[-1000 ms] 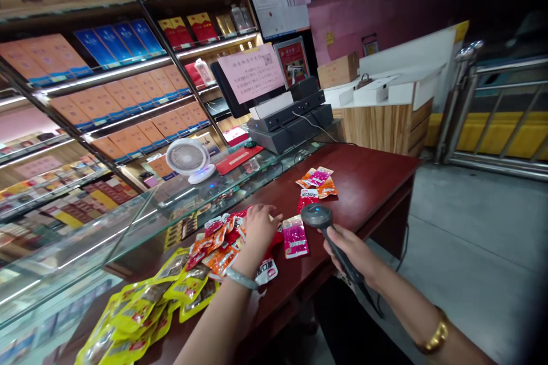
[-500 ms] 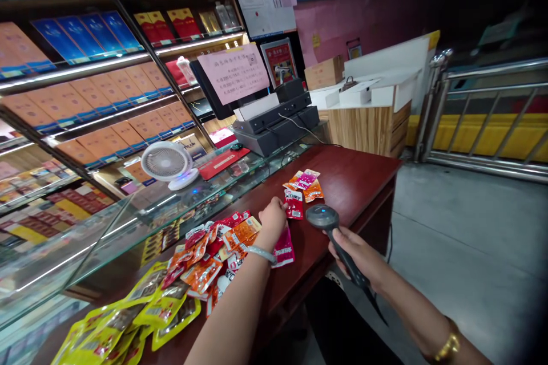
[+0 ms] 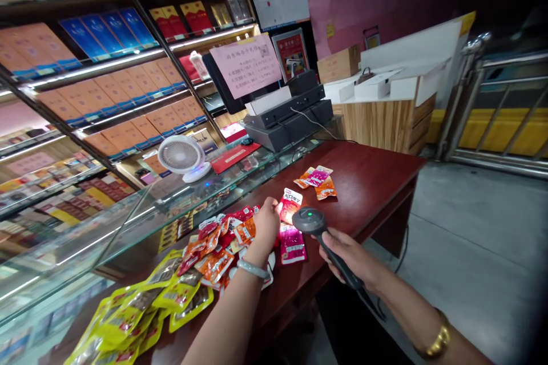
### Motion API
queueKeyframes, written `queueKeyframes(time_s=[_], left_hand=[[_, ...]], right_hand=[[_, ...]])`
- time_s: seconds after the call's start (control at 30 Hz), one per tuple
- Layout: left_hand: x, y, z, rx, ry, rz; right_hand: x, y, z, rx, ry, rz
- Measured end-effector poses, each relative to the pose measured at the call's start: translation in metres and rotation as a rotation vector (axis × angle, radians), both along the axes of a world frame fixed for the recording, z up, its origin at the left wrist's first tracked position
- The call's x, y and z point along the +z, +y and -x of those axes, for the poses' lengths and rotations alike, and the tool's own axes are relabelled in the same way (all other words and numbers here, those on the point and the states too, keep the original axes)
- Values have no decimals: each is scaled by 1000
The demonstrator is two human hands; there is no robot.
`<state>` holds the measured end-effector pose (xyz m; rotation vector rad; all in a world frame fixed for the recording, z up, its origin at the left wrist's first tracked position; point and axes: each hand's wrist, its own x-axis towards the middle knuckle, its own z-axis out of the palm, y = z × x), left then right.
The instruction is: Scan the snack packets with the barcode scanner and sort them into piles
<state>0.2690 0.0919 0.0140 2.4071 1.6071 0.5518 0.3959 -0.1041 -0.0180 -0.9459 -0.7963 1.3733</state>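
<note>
Fingers of right hand wrapped round scanner, head aimed at pink packet, left hand pinching red packet upright, packet pile alongside

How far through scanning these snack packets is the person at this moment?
Three small orange and pink packets lie apart, seemingly done. In hand: the left hand holds a red-and-white packet up to the black handheld scanner gripped by the right hand. Left: the red-orange pile and yellow packets.

Lit shelves line a pink wall above grey floor.
</note>
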Motion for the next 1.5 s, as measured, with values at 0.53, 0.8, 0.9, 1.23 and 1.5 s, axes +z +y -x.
queueKeyframes(time_s=[0.53, 0.8, 0.9, 1.23, 1.5], left_hand=[[33, 55, -27, -130, 477, -110], [-8, 80, -120, -136, 317, -141], [-17, 93, -132, -89, 282, 22], [-11, 94, -77, -32, -155, 110], [-3, 16, -1, -192, -187, 208]], right_hand=[[-16, 13, -25, -137, -36, 47], [-26, 15, -27, -155, 37, 61], [-27, 17, -27, -158, 43, 56], [-26, 14, -24, -202, 33, 65], [9, 9, -19, -239, -39, -4]])
